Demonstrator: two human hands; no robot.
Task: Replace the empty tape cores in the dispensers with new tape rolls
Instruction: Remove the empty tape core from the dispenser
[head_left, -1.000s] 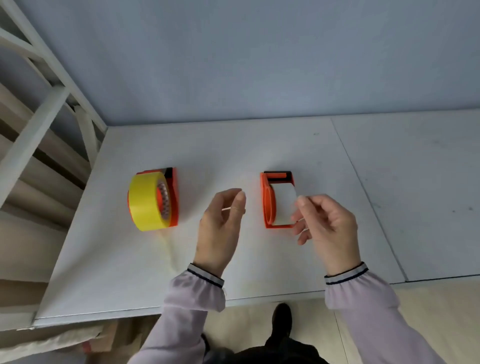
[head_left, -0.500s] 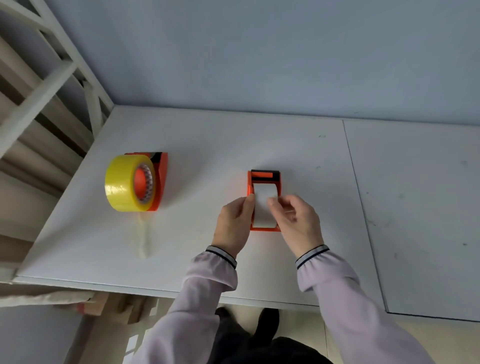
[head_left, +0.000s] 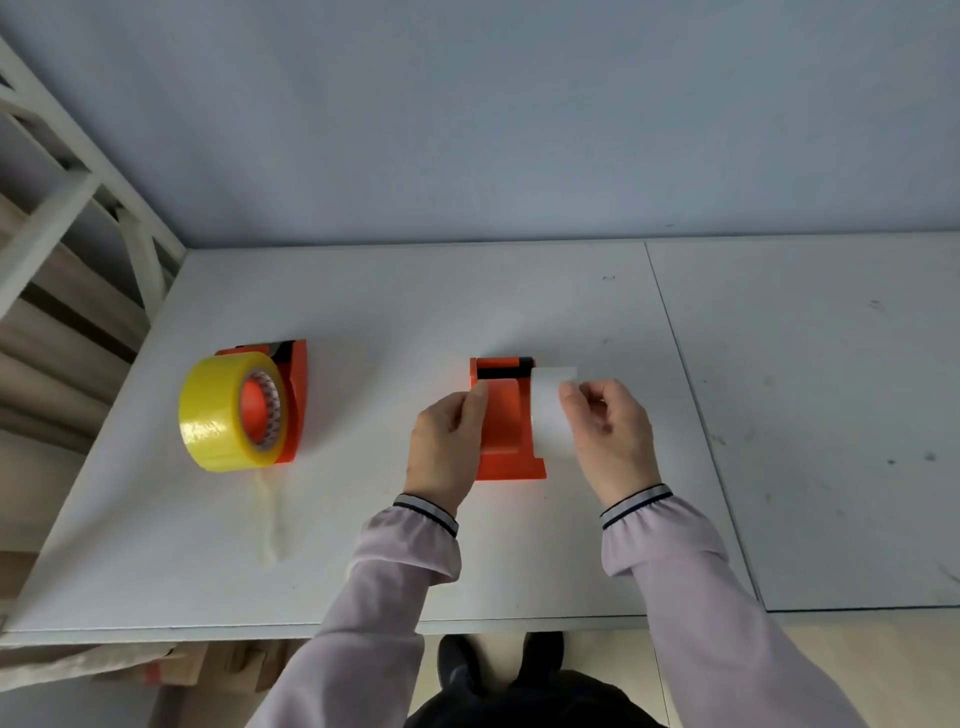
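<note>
The right hand is pinching the empty white tape core just right of the orange dispenser, which the left hand is gripping, the core's axis lying parallel to the tabletop's near edge.

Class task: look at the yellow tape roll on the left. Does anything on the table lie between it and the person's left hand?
Nothing visible does. Only bare table separates the left hand, resting on the orange dispenser, from the yellow tape roll.
</note>
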